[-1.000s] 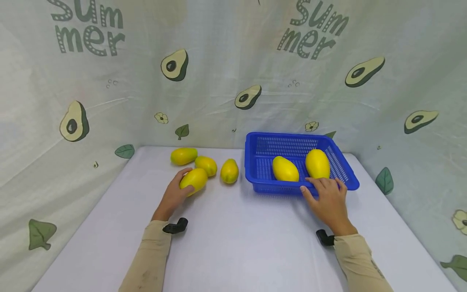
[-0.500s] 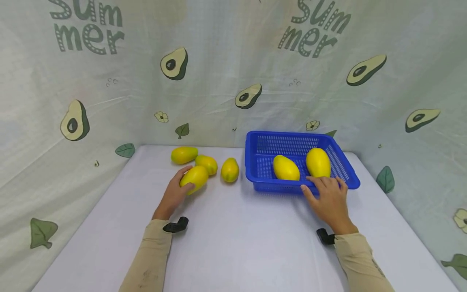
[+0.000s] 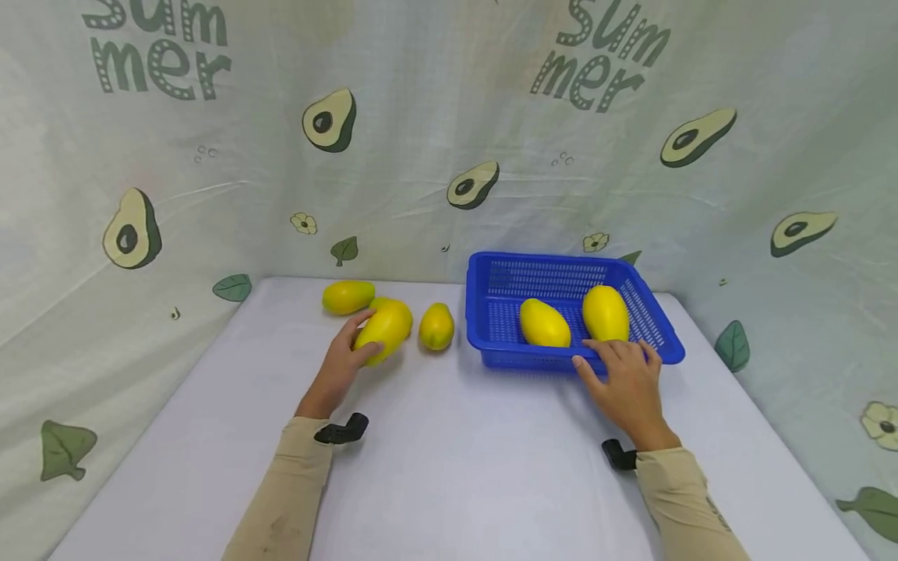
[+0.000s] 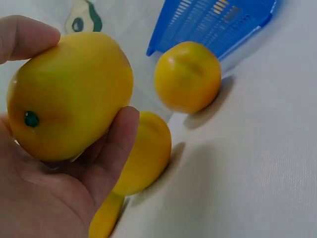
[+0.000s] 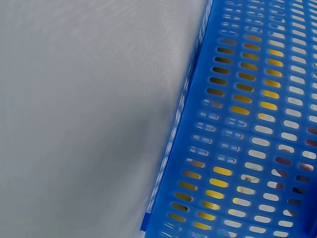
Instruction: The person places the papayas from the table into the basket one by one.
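Observation:
My left hand (image 3: 339, 368) holds a yellow mango (image 3: 387, 331) between thumb and fingers; the left wrist view shows this mango (image 4: 69, 94) raised above the others, its green stem spot towards the camera. Behind it, one more mango (image 3: 380, 301) is mostly hidden. Two loose mangoes lie close by, one to the left (image 3: 348, 297) and one to the right (image 3: 436, 326). At the right, my right hand (image 3: 627, 389) grips the front rim of a blue plastic basket (image 3: 491, 348), fingers over the edge and thumb outside. A mango (image 3: 545, 323) and a second mango (image 3: 606, 313) lie in the basket.
A white cloth covers the table (image 3: 449, 460). Directly behind it hangs a printed curtain (image 3: 407, 156), which also runs along both sides. In the right wrist view the slotted basket wall (image 5: 198, 119) fills the right half, with yellow showing through.
The held mango has risen slightly and moved right, now covering most of the mango behind it. My right hand and the basket keep their places; the head view has shifted a little.

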The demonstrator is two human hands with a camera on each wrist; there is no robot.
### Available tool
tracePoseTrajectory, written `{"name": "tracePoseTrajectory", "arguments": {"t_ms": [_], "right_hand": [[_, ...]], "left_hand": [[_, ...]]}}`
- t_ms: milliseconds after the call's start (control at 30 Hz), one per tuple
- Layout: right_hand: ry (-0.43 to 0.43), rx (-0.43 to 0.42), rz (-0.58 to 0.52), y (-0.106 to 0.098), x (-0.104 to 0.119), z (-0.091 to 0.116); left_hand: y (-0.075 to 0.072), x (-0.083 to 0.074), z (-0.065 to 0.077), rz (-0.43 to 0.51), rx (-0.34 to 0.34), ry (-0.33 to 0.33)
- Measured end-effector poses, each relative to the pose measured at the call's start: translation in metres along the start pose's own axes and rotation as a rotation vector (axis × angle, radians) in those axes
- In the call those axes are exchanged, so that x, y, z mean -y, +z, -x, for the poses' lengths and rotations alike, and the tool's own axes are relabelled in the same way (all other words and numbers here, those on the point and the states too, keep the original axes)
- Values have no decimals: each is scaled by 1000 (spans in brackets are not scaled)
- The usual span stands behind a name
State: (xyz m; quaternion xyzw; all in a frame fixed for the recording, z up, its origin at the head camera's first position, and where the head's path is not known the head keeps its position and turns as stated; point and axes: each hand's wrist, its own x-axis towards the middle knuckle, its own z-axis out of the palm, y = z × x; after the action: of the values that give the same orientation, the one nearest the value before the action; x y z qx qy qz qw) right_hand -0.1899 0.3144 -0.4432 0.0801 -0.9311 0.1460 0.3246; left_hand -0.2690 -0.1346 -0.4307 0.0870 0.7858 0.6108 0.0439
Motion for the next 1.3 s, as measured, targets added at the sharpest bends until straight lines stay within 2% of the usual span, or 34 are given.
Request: {"name": "tracePoseTrajectory", "arguments": {"t_ms": [233,333,467,667,800,1133,1300], "right_hand": [[-2,-2,-6,2,0,0],[-2,-1,-1,2,0,-1],[3,-3,4,1,-1,-1],[-3,-4,1,3,-2,0],[-1,-7,5,2,-2,1],[-11,-10,-4,-1,0,2],[-9,-16,-7,0,-1,2]], "left_hand": [[7,-9,-7,-48,36,78],[10,-14,-12,-65,51,82],[12,-24,-20,-90,107,81],[11,-41,-33,-194,176,109],[13,-53,-39,-222,213,124],[18,-76,-48,-269,224,116],[24,-91,-53,-295,242,156]]}}
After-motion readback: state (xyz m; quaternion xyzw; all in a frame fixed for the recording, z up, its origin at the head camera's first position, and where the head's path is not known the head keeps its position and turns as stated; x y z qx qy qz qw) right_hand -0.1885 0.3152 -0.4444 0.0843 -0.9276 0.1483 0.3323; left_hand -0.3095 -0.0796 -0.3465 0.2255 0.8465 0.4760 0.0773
